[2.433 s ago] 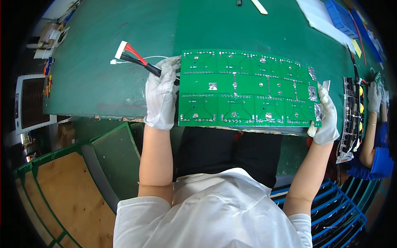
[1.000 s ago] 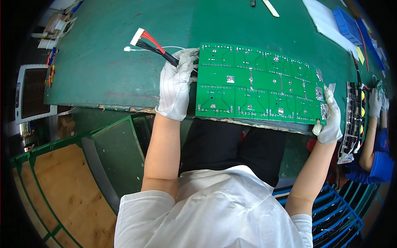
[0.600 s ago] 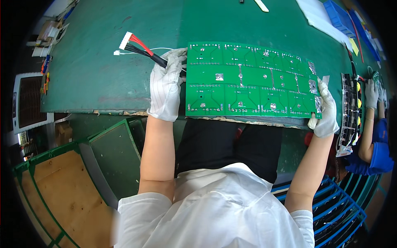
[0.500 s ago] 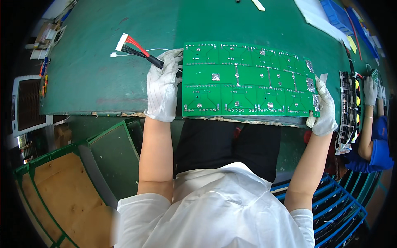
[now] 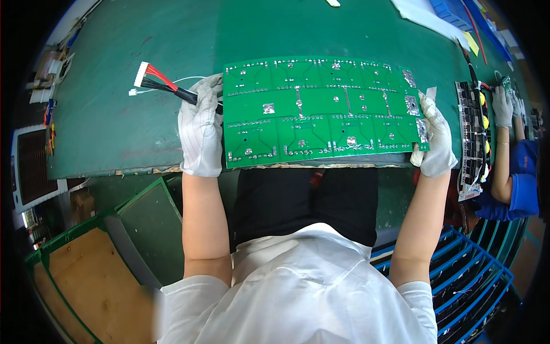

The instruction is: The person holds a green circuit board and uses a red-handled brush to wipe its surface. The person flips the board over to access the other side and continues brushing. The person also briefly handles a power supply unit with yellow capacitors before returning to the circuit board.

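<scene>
Between my two gloved hands I hold a long green circuit board, its soldered side facing me, above the near edge of the green worktable. My left hand is closed on the board's left end. Out past its fingers sticks a cable bundle with red and black wires and a white connector; a thin white wire ends in a smaller plug. My right hand grips the board's right end, beside the silvery solder pads. The underside of the board and most of my fingertips are hidden.
Right of my right hand stands another assembled board with black parts and yellow pieces. Beyond it a co-worker's gloved hand handles a small board. A blue rack stands lower right, a green-framed wooden cart lower left.
In the view, the board and both hands have shifted left. The board has tilted slightly, its right end now higher. Both hands keep their hold.
</scene>
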The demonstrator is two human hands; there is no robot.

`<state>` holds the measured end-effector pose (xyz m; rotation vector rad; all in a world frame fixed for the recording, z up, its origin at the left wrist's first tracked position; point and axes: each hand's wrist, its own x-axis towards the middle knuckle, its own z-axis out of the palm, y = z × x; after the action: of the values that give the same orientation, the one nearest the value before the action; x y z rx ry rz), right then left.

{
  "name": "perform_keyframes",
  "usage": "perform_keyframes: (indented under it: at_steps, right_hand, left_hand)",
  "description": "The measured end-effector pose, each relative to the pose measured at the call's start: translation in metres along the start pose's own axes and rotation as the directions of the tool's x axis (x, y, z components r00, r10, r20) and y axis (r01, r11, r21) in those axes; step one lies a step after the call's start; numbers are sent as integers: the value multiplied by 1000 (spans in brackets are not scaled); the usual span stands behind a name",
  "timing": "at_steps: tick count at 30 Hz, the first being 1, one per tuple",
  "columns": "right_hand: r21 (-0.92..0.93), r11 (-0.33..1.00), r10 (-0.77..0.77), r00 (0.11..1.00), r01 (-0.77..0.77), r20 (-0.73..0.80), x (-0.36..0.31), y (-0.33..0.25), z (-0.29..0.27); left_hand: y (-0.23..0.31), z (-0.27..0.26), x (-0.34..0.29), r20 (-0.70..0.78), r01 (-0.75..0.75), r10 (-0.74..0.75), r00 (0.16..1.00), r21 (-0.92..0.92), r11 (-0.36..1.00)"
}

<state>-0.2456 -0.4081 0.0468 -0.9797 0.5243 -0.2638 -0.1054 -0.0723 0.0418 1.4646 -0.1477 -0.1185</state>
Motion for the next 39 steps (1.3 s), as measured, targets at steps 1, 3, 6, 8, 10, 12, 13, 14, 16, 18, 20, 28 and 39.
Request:
perform_keyframes:
  at_steps: [1,3,6,8,10,12,13,14,16,18,20,28,39]
  right_hand:
    - [-1,1000,7,1000,-7,-2,1,0,-2]
    - [-17,1000,-6,1000,6,-25,1,1,-1]
    - [-31,999,-37,999,36,-33,3,4,-6]
    - [-28,998,-57,998,57,6,6,5,-13]
    - [-28,997,-72,996,71,-55,7,6,-11]
    - [-36,999,-39,997,36,-72,4,3,-6]
    - [-29,999,-27,999,25,-45,4,3,-8]
    - [-23,1000,-14,1000,14,-17,4,3,-12]
    - [-12,1000,-15,1000,15,0,5,4,-15]
    - [-3,999,-37,999,37,-17,6,5,-15]
    - [-52,998,-31,999,30,-26,3,2,-12]
    - [-71,997,-36,998,33,-42,-2,-1,0]
    - [-64,998,-25,999,24,-21,-2,-2,0]
  left_hand:
    - [1,1,0,-13,12,-12,1000,8,1000]
    - [4,3,-1,-23,17,-16,1000,44,999]
    - [1,1,2,-34,23,-22,999,51,998]
    - [-7,-4,3,-19,-21,22,1000,46,999]
    - [-4,2,0,-30,-2,2,1000,-2,1000]
    - [-4,1,0,-42,3,-3,999,2,1000]
    - [1,3,-1,-45,48,-48,998,-6,999]
    - [0,3,-1,-50,39,-39,998,0,999]
    - [-2,3,0,-59,21,-20,998,13,1000]
    - [0,5,0,-59,10,-7,998,46,999]
    - [-2,4,0,-62,-11,16,998,77,997]
    - [1,7,-1,-94,14,-2,996,124,992]
    - [-2,6,-1,-84,21,-12,996,111,994]
